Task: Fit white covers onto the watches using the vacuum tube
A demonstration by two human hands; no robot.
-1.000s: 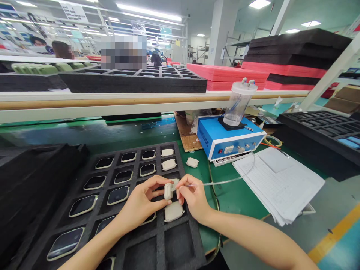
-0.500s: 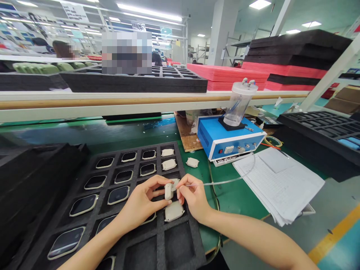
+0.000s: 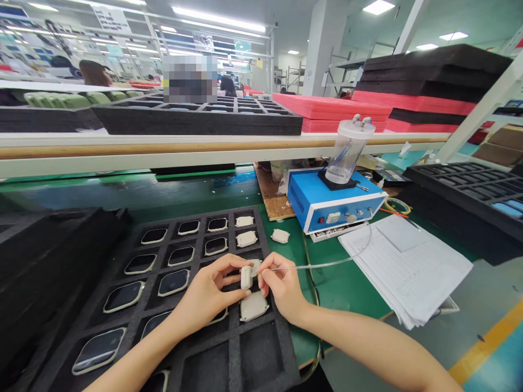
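Observation:
Between the thumb and fingers of my left hand (image 3: 204, 291) is a cream watch case (image 3: 246, 278), turned on its edge above the black foam tray (image 3: 233, 362). My right hand (image 3: 281, 286) pinches the end of a thin clear tube (image 3: 312, 267) close to the case's right side. Whether the tube's tip touches the case is hidden by my fingers. Directly below my hands, another cream case (image 3: 254, 307) lies flat in its compartment. To the left, several watches with dark screens (image 3: 173, 282) sit in the tray's compartments.
The tube runs to a blue control box (image 3: 335, 198) with a clear cylinder (image 3: 347, 152) on top. One loose cream case (image 3: 280, 236) lies on the green mat. Papers (image 3: 408, 267) are at right. A shelf edge (image 3: 163, 147) crosses behind, and stacked foam (image 3: 53, 272) stands at left.
Both hands hold the same position, with the case and tube almost unmoved. The whole view has shifted very slightly.

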